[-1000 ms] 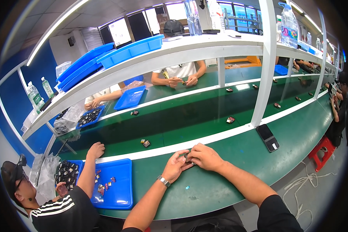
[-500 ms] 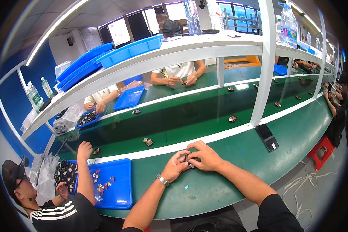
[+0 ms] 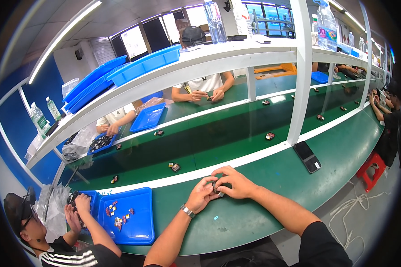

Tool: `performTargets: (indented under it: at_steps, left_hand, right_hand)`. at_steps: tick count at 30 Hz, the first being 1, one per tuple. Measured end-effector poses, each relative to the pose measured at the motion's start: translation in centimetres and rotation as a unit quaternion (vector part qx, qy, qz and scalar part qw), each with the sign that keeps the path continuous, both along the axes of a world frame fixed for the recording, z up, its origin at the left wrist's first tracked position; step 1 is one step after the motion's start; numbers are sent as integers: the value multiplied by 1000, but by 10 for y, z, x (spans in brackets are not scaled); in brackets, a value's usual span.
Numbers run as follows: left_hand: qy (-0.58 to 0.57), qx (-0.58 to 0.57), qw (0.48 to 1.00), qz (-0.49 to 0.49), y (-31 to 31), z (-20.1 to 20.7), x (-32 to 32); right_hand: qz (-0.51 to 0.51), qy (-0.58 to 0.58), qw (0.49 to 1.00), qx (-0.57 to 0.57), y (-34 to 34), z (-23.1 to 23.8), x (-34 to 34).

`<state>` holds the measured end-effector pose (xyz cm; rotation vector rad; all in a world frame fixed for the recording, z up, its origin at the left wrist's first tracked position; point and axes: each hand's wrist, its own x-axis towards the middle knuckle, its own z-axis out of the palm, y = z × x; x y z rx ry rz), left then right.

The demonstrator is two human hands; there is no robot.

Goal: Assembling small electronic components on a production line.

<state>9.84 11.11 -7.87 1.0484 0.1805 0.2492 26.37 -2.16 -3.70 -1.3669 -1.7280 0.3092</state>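
Note:
Over the near green worktop (image 3: pixel 249 218), my left hand (image 3: pixel 201 196) and my right hand (image 3: pixel 236 184) meet with bent fingers. Between their fingertips they pinch a small dark part (image 3: pixel 215 187) with a pale, silvery end. The fingers cover most of it, so its exact kind does not show. A metal-banded watch sits on my left wrist. Nearest to my hands on the worktop is a tiny bright blue-green scrap (image 3: pixel 216 218).
Left of me a blue tray (image 3: pixel 142 218) holds several small red and yellow parts; beside it a co-worker (image 3: pixel 82 240) reaches into dark parts. A green conveyor belt (image 3: pixel 218 147) carries scattered parts beyond a white rail. A black phone (image 3: pixel 306 156) lies right, near a white post (image 3: pixel 302 80).
The co-worker at left has drawn a raised hand back from the belt into the dark parts. Small parts on the belt have shifted slightly rightward. My hands keep the same pinch, barely moved.

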Motion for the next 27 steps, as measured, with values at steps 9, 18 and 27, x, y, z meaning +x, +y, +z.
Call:
performTargets:
  at_steps: [9,18,27]
  left_hand:
    - [-13,42,998,43,-6,2,2]
    - [-21,89,994,63,-7,-2,4]
    - [32,68,997,32,-8,4,4]
  right_hand:
    - [29,179,982,-52,9,-18,6]
    - [78,265,956,-100,13,-26,11]
    - [10,48,997,-64,5,-12,4]
